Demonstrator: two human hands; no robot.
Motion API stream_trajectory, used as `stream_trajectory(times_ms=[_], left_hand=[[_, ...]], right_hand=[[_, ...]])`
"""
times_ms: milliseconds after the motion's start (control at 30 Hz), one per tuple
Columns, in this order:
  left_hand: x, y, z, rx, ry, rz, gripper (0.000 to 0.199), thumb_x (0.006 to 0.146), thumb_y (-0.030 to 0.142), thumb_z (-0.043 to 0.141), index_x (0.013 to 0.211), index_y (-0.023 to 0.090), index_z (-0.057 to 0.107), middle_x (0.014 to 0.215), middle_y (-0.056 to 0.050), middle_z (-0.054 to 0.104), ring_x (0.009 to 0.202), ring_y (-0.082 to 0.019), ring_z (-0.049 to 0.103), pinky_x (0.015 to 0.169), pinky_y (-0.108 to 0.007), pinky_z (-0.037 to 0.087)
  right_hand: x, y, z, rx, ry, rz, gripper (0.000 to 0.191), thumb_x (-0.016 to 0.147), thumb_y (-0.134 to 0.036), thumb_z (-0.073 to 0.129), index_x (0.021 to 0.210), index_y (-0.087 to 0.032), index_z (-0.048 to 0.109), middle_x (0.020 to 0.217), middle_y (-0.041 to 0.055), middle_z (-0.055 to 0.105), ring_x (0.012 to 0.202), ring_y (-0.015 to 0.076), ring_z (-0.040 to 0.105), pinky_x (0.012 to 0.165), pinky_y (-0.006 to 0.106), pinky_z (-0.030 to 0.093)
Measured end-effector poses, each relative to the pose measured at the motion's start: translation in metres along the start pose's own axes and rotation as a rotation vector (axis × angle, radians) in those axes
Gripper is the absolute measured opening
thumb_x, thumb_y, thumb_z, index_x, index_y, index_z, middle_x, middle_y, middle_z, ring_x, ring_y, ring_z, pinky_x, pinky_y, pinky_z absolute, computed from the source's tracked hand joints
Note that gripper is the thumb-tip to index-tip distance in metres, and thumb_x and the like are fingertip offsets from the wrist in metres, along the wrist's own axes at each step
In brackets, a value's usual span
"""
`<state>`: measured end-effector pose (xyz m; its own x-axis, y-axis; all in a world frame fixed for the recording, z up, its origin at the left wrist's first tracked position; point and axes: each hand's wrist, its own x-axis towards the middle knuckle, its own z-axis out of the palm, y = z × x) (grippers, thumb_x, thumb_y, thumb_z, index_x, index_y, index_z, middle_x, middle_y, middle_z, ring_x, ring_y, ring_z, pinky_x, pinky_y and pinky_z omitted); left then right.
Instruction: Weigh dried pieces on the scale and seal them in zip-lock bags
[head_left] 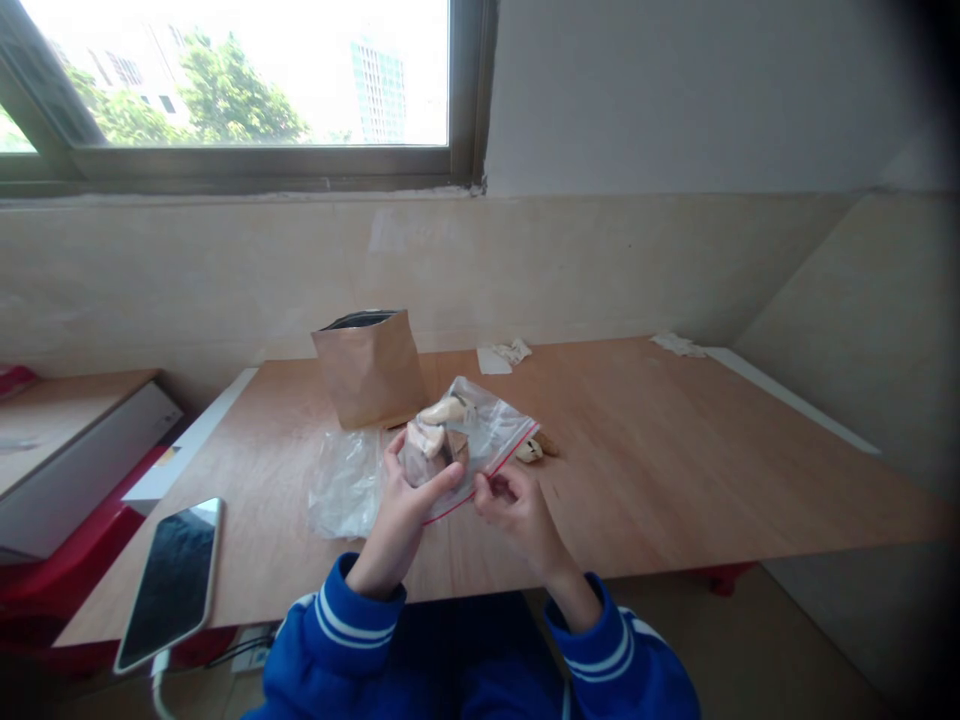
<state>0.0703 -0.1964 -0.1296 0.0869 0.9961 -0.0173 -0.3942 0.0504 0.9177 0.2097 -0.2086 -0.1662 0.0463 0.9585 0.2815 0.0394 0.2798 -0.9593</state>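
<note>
My left hand (412, 495) is wrapped round a clear zip bag (491, 425) with a red seal line. Inside the bag are pale and brown pieces (426, 440) that I cannot name. My right hand (514, 505) pinches the bag's edge at the red seal, thumb against curled fingers. Just beyond that hand, small brown and pale pieces (531, 450) lie on the table, partly hidden by the bag. Left of my left hand a crumpled clear plastic bag (345, 485) lies flat.
A brown paper pouch (371, 370) stands with its top gaping on the wooden table (675, 470). A phone (174, 580) with a white cable lies at the near left edge. Crumpled tissue (514, 351) and a white scrap (677, 345) lie along the back, near the wall.
</note>
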Motion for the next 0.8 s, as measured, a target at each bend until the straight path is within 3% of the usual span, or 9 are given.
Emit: stream_trajectory(times_ms=[100,167,333,467,667,800], left_hand=[[-0.005,0.002,0.004,-0.07,-0.141,-0.089,0.05,0.074,0.023,0.071,0.121,0.016,0.053,0.119,-0.011,0.063,0.111,-0.025,0.059,0.097,-0.038,0.043],[-0.008,0.0,0.006,-0.079,-0.177,-0.099,0.045,0.075,0.022,0.071,0.117,0.015,0.059,0.115,-0.011,0.065,0.112,-0.026,0.058,0.098,-0.037,0.042],[-0.015,-0.008,0.008,-0.078,-0.093,-0.074,0.057,0.076,0.024,0.07,0.13,0.019,0.051,0.099,-0.008,0.07,0.093,-0.021,0.065,0.086,-0.035,0.048],[-0.014,-0.009,0.006,-0.055,-0.041,-0.021,0.06,0.076,0.022,0.069,0.133,0.02,0.048,0.09,-0.004,0.069,0.081,-0.016,0.064,0.077,-0.029,0.048],[-0.012,-0.012,0.003,-0.012,0.007,0.018,0.06,0.076,0.025,0.07,0.132,0.02,0.049,0.093,-0.005,0.07,0.082,-0.017,0.064,0.079,-0.03,0.049],[-0.012,-0.014,0.002,0.043,0.038,0.061,0.059,0.075,0.025,0.071,0.13,0.021,0.052,0.108,-0.007,0.069,0.099,-0.021,0.064,0.092,-0.035,0.047]], right_hand=[[-0.001,0.0,0.007,0.011,0.163,-0.011,0.022,0.083,-0.035,0.056,0.067,-0.019,0.055,0.058,-0.0019,0.054,0.053,0.0119,0.051,0.05,0.024,0.043],[-0.002,-0.003,0.012,0.036,0.21,-0.014,0.022,0.085,-0.036,0.055,0.07,-0.019,0.057,0.059,-0.0009,0.057,0.054,0.0128,0.053,0.052,0.025,0.046],[-0.005,-0.007,0.022,0.115,0.235,0.006,0.024,0.089,-0.041,0.05,0.078,-0.02,0.058,0.07,0.0016,0.064,0.064,0.0157,0.061,0.059,0.027,0.051],[-0.006,-0.003,0.025,0.114,0.196,0.02,0.029,0.09,-0.045,0.048,0.074,-0.021,0.054,0.064,-0.0005,0.058,0.06,0.0149,0.058,0.059,0.026,0.049],[-0.007,-0.004,0.028,0.187,0.2,0.062,0.028,0.089,-0.047,0.05,0.082,-0.021,0.056,0.069,0.001,0.062,0.062,0.016,0.06,0.06,0.027,0.05],[-0.004,-0.008,0.029,0.293,0.244,0.097,0.026,0.083,-0.046,0.059,0.082,-0.02,0.059,0.072,0.0016,0.067,0.063,0.0164,0.063,0.061,0.028,0.053]])
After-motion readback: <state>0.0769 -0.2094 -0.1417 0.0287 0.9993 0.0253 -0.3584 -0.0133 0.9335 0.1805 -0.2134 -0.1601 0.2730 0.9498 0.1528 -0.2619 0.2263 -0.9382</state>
